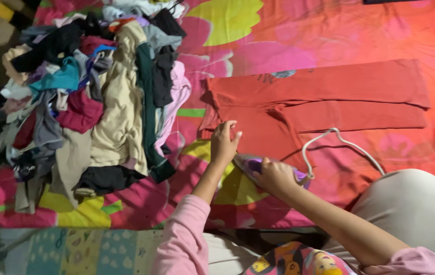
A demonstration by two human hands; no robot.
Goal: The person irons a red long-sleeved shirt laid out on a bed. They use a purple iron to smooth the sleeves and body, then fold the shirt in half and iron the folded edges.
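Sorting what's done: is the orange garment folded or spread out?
Folded: the orange garment lies flat on the floral sheet, its long sections doubled in overlapping layers.

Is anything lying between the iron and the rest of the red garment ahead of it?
Nothing visible: the right hand grips the purple iron at the red garment, the left hand rests on its edge, and the white cord loops aside.

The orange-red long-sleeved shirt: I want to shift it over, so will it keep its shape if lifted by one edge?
Probably not. The orange-red long-sleeved shirt lies flat with creased, folded sleeves, so it likely droops. It looks thin, probably light. The left hand presses its hem, suggesting it may slide on the flowered sheet.
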